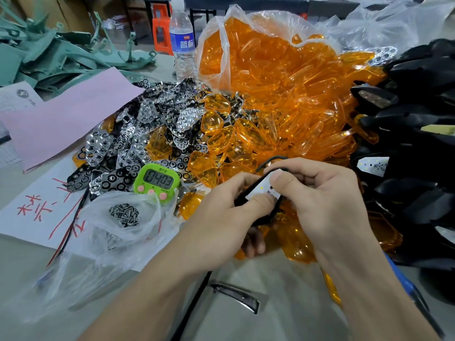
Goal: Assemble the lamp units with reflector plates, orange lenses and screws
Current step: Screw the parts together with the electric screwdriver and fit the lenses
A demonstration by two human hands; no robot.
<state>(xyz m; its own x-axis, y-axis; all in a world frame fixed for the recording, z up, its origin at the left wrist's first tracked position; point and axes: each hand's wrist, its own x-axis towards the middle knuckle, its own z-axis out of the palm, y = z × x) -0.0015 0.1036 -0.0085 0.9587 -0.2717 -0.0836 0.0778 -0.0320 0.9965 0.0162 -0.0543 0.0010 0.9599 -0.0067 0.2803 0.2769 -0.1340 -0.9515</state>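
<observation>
Both hands hold one black lamp unit [261, 193] with a white LED board showing in it, low in the middle of the view. My left hand [221, 217] grips it from the left with the thumb on the board. My right hand [320, 195] grips it from the right, thumb pressed on the board's upper edge. A heap of chrome reflector plates [147, 129] lies to the upper left. Orange lenses [270, 114] spill from a clear bag behind my hands. Small screws [124, 214] sit in a clear plastic bag at the left.
A green timer [157, 180] reads 04:03 beside the screws. Black lamp housings [413, 143] are stacked at the right. A water bottle [182, 43] stands at the back, a pink sheet [66, 119] and a white sheet with red writing [37, 205] at the left. A blue-handled tool [406, 286] lies under my right forearm.
</observation>
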